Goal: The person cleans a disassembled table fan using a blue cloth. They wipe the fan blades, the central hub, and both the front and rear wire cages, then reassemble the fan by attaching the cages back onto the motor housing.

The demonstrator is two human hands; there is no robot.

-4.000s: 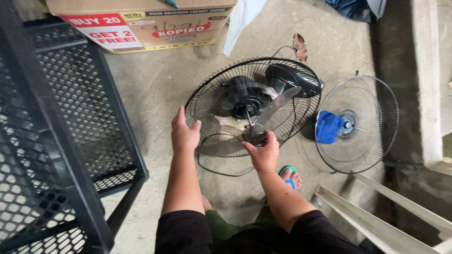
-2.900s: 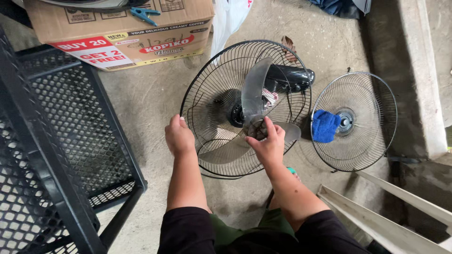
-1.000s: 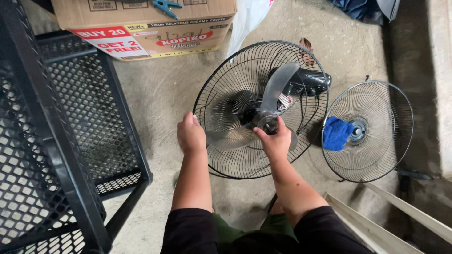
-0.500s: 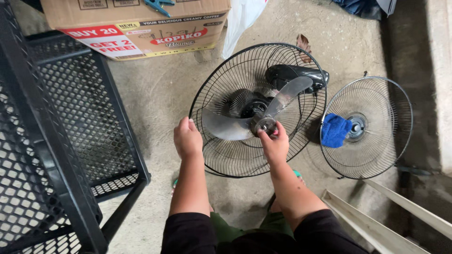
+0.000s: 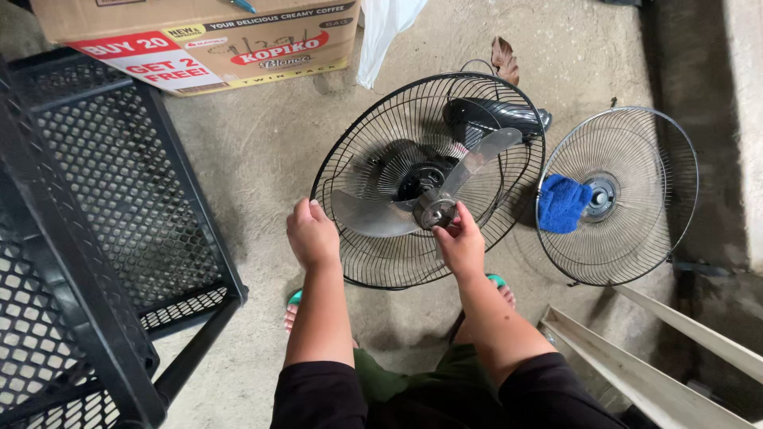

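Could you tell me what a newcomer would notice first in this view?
Mid-frame, a black fan guard with clear blades lies on the concrete floor. The right hand pinches the hub while the left hand grips the rim. To the right lies a second guard holding a blue cloth.

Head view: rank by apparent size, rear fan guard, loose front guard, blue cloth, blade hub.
1. Rear fan guard, largest, though nearer the camera than the loose one.
2. Loose front guard.
3. Blue cloth.
4. Blade hub, smallest.

Single head-worn camera, aimed steeply down at close range over both forearms toward the concrete floor point(image 5: 262, 151)
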